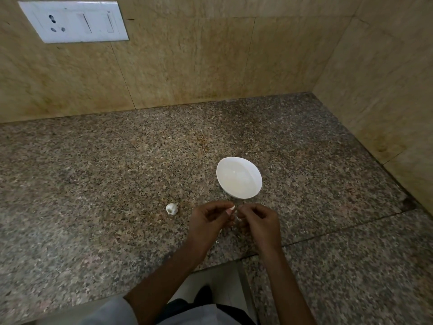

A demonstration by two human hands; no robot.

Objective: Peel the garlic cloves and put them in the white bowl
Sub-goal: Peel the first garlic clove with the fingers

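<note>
Two hands meet just on your side of the white bowl (239, 178), held close together above the granite counter (98, 174). Your left hand (208, 225) has its fingers curled inward, and its thumb and forefinger pinch a garlic clove (230, 209). The clove's pale tip pokes out toward the bowl. Your right hand (260, 226) is curled too, with thumb and forefinger drawn narrow and their tips right against the clove. Whether they grip the clove, a bit of its skin or nothing at all is too small to tell. Both hands stop short of the bowl's near rim without touching it.

The bowl stands upright on the counter, its inside bright and glossy. To the left of the bowl and a little nearer to you, a garlic bulb (171, 208) lies on the stone. It sits apart from your left hand and well clear of the bowl.

A thin seam (339, 227) in the counter runs on your side of the bowl and passes under your right wrist. Beyond the bowl rises a beige tiled wall (187, 62). A second wall stands to the bowl's right, and the two meet in a corner behind it. High on the far wall, well to the left of the bowl, sits a white switch plate (73, 21) with a socket.
</note>
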